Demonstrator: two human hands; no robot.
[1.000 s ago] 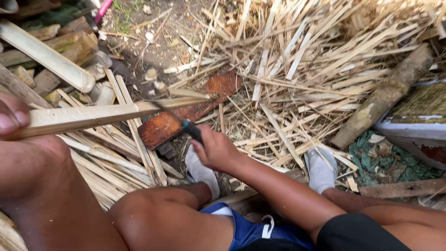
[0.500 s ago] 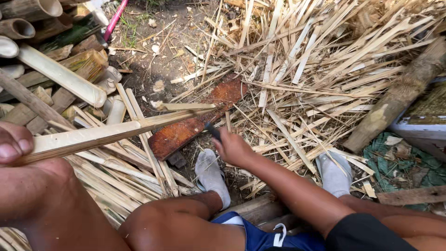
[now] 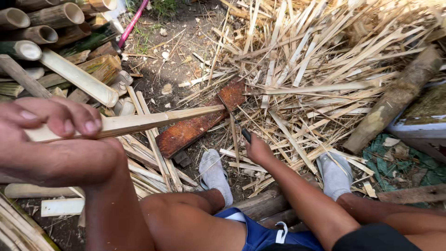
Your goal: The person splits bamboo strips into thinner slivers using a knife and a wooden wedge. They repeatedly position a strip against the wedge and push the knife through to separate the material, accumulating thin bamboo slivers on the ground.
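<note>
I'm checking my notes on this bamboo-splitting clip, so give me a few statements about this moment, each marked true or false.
1. The left hand grips one end of a bamboo strip. True.
2. The right hand is empty. False: it holds a dark-handled blade set at the strip's far end.
3. A rusty-brown board lies under the strip's far end. True.
4. The person is barefoot. False: grey socks cover both feet.
5. Whole bamboo tubes are stacked at upper left. True.
</note>
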